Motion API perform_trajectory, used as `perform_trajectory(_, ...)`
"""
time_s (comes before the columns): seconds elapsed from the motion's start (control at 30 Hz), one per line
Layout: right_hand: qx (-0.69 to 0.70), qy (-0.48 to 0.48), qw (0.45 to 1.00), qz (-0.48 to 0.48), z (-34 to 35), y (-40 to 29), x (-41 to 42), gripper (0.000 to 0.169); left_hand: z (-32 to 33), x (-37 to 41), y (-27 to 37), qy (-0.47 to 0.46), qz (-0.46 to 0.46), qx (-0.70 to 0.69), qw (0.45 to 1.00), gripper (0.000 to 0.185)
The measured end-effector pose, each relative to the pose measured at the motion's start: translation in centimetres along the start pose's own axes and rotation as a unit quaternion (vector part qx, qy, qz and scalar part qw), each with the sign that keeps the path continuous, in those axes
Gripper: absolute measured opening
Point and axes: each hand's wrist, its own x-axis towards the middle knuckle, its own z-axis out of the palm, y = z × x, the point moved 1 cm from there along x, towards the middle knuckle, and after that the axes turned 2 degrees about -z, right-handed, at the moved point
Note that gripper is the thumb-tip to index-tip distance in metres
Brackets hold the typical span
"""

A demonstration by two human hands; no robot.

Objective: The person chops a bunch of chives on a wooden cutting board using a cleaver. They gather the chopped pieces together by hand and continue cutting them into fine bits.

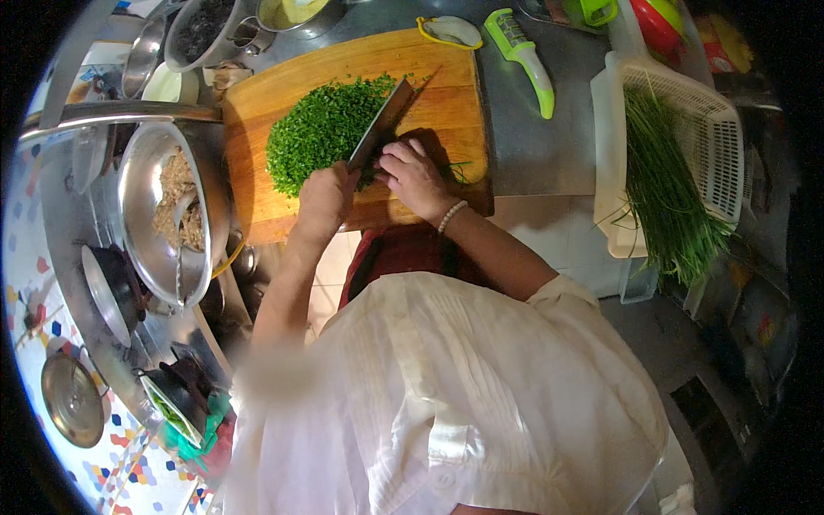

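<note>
My left hand [327, 199] grips the handle of a broad-bladed kitchen knife [384, 122], its blade pointing away from me and slightly right. Left of the blade lies a large heap of finely chopped green chives [315, 132] on a wooden cutting board [450, 84]. With fingers curled close to the blade's right side, my right hand [415, 179] presses on a small bunch of chives. A few loose chive ends [459, 171] stick out to its right; the rest of the bunch is hidden under the hand. A beaded bracelet [452, 217] circles my right wrist.
A steel bowl [132, 212] of minced filling with a spoon stands left of the board. Beyond the board lie a yellow-edged pad [450, 31] and a green-and-white knife sharpener [529, 64]. On the right, long chives [666, 187] overhang a white plastic basket [608, 161].
</note>
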Motion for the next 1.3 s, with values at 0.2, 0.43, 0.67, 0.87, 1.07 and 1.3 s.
perform_trajectory(0.2, 0.001, 0.002, 0.997, 0.081, 2.2, 0.7, 0.3, 0.022, -4.3, -2.3, 2.6, -0.012, -0.011, 0.114, 0.993, 0.018)
perform_trajectory(0.43, 0.0, -0.017, 0.999, 0.05, 0.8, -0.4, 0.7, 0.022, -0.1, -0.6, 0.3, -0.037, -0.003, 0.108, 0.993, 0.02)
perform_trajectory(0.67, 0.058, 0.066, 0.996, 0.028, 0.7, -0.6, 0.8, 0.021, -0.3, 0.7, -0.9, -0.005, 0.002, 0.036, 0.999, 0.023)
perform_trajectory(0.87, 0.033, 0.053, 0.998, 0.018, 1.0, -0.2, 0.8, 0.012, -0.6, 0.4, -0.9, 0.008, 0.011, 0.04, 0.999, 0.021)
perform_trajectory(1.07, -0.001, 0.042, 0.999, 0.032, 1.6, 0.5, 0.3, 0.007, -3.5, -2.2, 1.5, -0.039, -0.016, 0.111, 0.993, 0.014)
perform_trajectory(1.3, -0.014, 0.017, 1.0, 0.021, 1.5, 0.4, 0.4, 0.013, -0.6, -1.1, 0.4, -0.047, 0.004, 0.1, 0.994, 0.016)
